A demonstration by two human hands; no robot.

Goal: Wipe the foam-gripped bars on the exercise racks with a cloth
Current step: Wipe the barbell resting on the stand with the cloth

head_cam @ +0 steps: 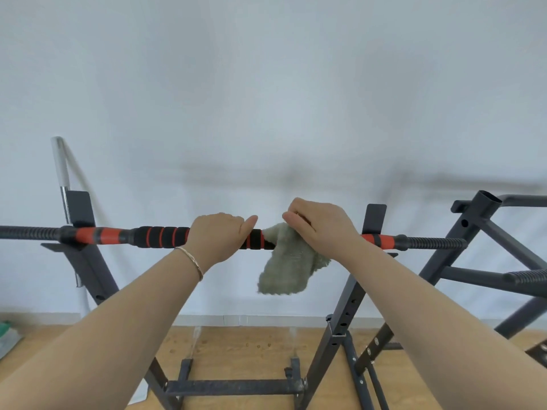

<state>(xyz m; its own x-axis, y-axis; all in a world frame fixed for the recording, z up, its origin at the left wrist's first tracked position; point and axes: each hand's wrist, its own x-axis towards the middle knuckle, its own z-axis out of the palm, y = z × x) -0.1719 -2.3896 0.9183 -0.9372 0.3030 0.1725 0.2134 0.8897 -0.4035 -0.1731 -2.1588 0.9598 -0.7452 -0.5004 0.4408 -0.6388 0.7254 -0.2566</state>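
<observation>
Pole (59,164) behind left end of bar (159,236)

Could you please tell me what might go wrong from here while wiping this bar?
The bar seems only to rest on the rack's brackets, so sideways wiping could shift it, though the left hand grips it. Much of the cloth hangs loose below the right hand and could slip free. The foam under the left hand may get missed.

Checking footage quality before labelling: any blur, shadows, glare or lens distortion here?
Head view: the wide-angle lens seems to splay the rack uprights outward; soft, smeared shadows cross the wall above the bar; the cloth edge looks slightly blurred; lighting is even, with no glare.
</observation>
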